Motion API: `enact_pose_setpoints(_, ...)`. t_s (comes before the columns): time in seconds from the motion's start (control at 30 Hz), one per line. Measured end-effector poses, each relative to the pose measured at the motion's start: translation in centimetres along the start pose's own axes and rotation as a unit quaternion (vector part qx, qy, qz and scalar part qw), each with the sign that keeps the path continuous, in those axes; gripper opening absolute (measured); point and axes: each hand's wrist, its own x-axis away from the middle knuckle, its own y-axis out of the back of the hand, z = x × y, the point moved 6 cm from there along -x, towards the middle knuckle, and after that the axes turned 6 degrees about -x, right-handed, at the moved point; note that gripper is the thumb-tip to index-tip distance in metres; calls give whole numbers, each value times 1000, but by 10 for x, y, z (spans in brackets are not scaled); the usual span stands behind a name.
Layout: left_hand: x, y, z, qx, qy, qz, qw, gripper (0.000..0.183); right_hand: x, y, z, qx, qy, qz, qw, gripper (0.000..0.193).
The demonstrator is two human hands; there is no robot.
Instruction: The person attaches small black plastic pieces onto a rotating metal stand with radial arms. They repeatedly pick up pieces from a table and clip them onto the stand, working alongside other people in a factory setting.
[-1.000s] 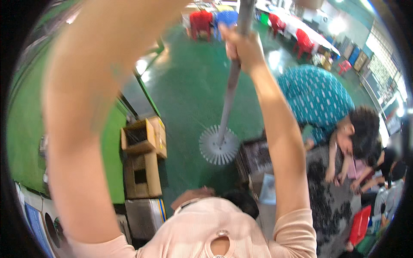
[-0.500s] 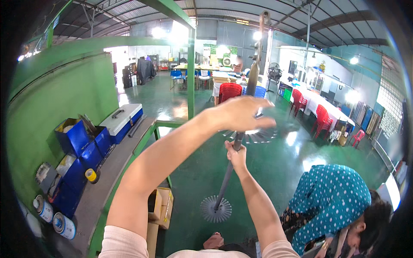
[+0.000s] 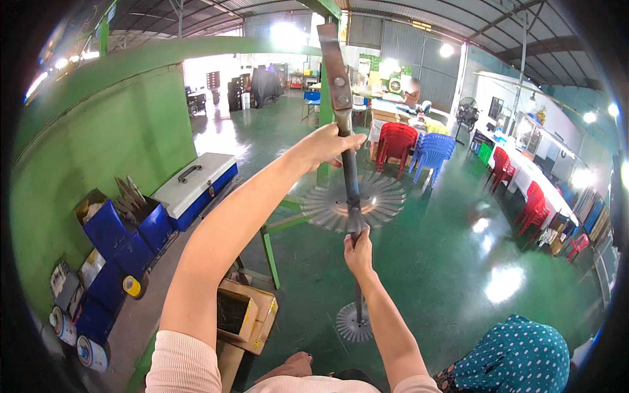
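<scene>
A long dark metal rod (image 3: 350,173) stands nearly upright in front of me, its flattened, bent top end showing two round bolt heads or holes. My left hand (image 3: 327,144) is closed around the upper part, below the flat end. My right hand (image 3: 358,252) grips the rod lower down, just under a wide metal disc (image 3: 386,204) with a slotted, toothed rim. Around the rod's foot, near the floor, sits a smaller slotted disc (image 3: 354,325). The rod partly hides behind my right hand and wrist.
On the left, a bench holds blue bins (image 3: 105,226), a white-lidded blue toolbox (image 3: 193,187) and paint cans (image 3: 92,354). Cardboard boxes (image 3: 265,308) stand below. A person in dotted teal clothing (image 3: 517,357) bends at lower right. Red chairs (image 3: 396,144) and blue chairs (image 3: 434,152) are stacked ahead.
My left hand, raised with spread fingers before, has closed on the rod's upper part. The rod has become more upright and its top has shifted left. My view has turned right.
</scene>
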Motion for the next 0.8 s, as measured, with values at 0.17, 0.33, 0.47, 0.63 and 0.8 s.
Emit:
enact_pose_setpoints(0.17, -29, 32, 16, 38, -4, 6, 999, 40, -31, -30, 8, 47, 99, -45, 993, 50)
enact_pose_setpoints(0.33, -35, 51, 25, 133, -29, 18, 991, 32, -48, -58, 20, 93, 95, -61, 989, 46)
enact_pose_setpoints(0.47, -33, 56, 59, 123, -24, 19, 992, 23, -47, -89, 1, 93, 96, -21, 991, 39)
enact_pose_setpoints(0.63, -27, 61, 85, 90, -33, 17, 995, 22, -41, -126, -9, 45, 39, 2, 998, 39)
enact_pose_setpoints(0.8, -37, 58, 92, 69, -71, 14, 995, 30, -32, -138, -44, 143, 144, -21, 979, 52)
